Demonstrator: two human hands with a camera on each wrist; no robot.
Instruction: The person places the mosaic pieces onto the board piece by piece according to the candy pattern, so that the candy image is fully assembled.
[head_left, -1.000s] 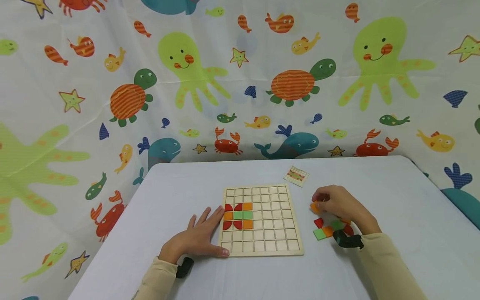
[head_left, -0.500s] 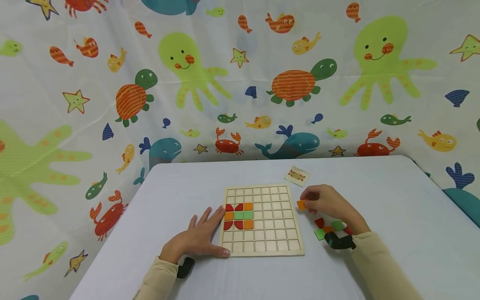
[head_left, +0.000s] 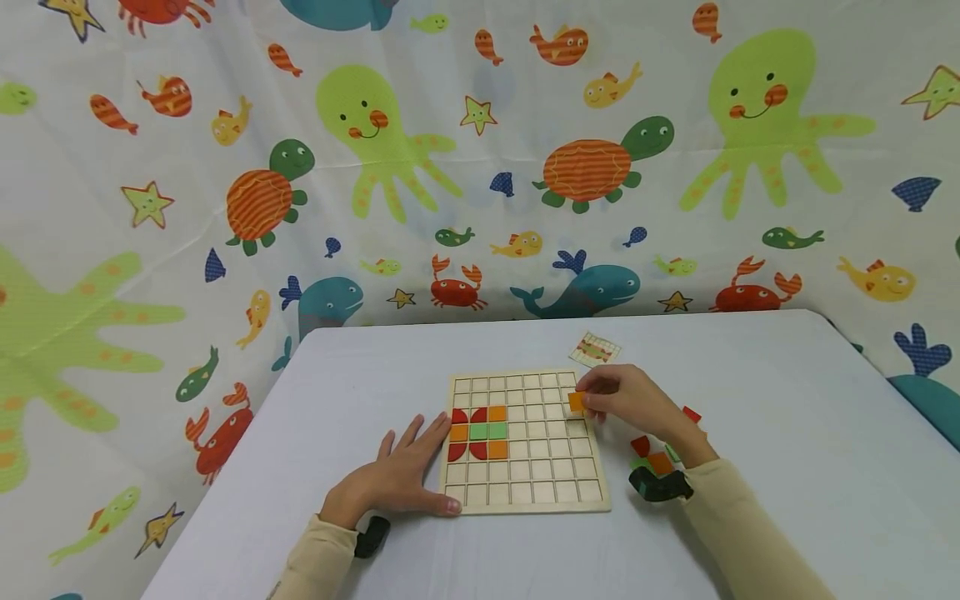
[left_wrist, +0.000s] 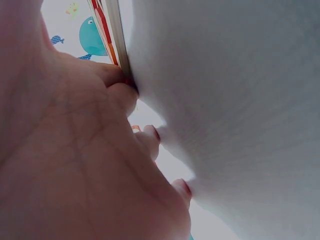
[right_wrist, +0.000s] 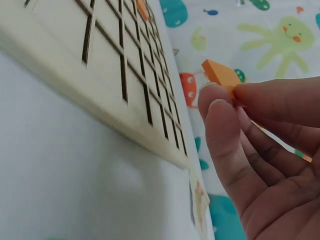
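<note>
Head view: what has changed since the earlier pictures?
The right hand has carried the orange tile it pinches leftward, from near the loose tiles to the right edge of the board. The left hand, the board and its placed tiles stayed as they were.

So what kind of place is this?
Probably a play or learning corner: a cloth with sea animals hangs behind a white table, where a wooden board holds coloured tiles.
</note>
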